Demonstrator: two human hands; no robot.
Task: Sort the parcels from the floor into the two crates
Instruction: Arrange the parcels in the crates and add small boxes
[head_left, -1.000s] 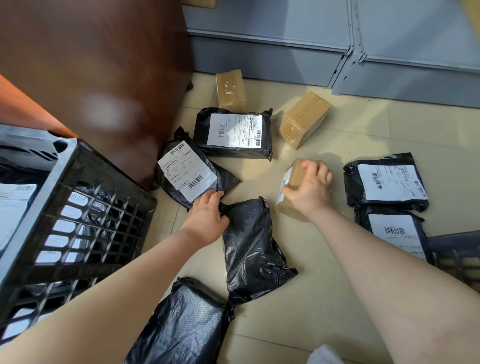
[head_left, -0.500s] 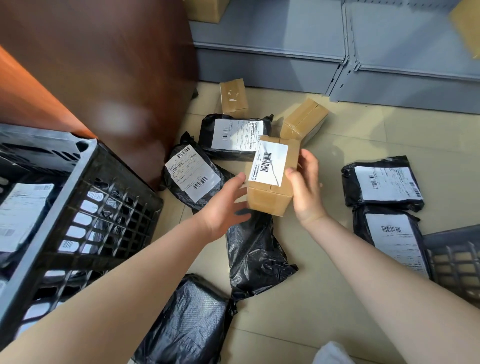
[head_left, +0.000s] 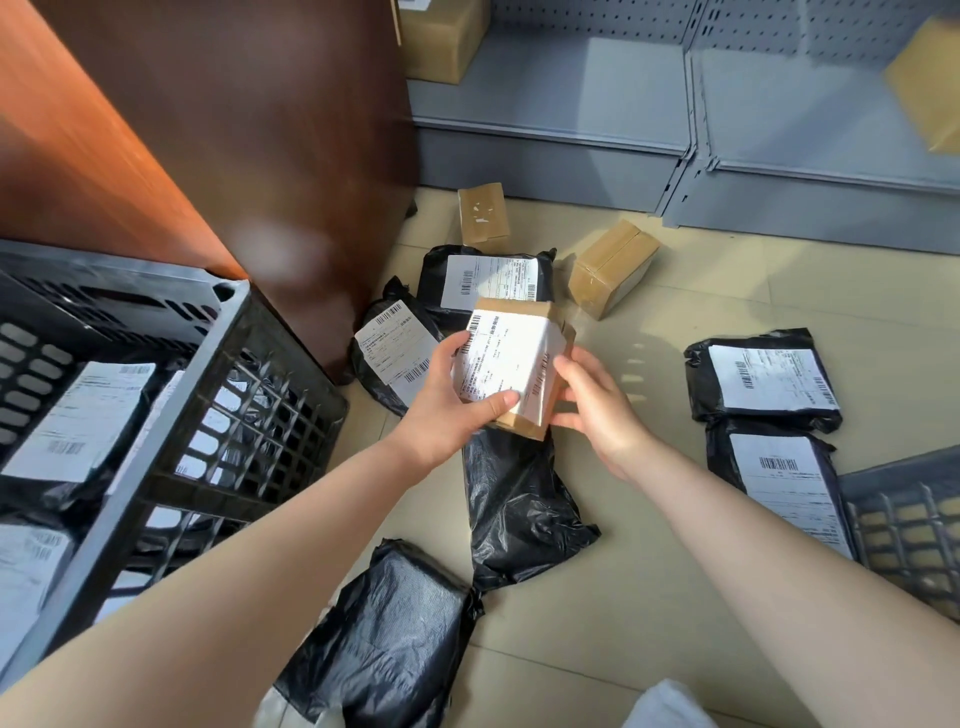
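Holding a small cardboard box (head_left: 514, 366) above the floor, label side up: left hand (head_left: 452, 402), thumb curled over the near edge of the label and fingers wrapped along the left side; right hand (head_left: 597, 410), fingers loosely spread against the right side and underside.

Surroundings, largest first:
- Wooden cabinet (head_left: 234, 130), left rear.
- Grey metal shelving (head_left: 675, 130), along the back.
- Black crate (head_left: 171, 415), left, holding labelled black bags.
- Second crate (head_left: 904, 525), right edge, only a corner showing.
- Black bags on the floor: two unlabelled side up (head_left: 519, 509) (head_left: 395, 639) directly under the arms; two labelled (head_left: 488, 280) (head_left: 389, 348) behind the held box; two labelled (head_left: 763, 379) (head_left: 784, 478) at right.
- Two loose cardboard boxes (head_left: 610, 267) (head_left: 483, 213) near the shelving.

Held box: brown, taped, with a white barcode label wrapped over its top.
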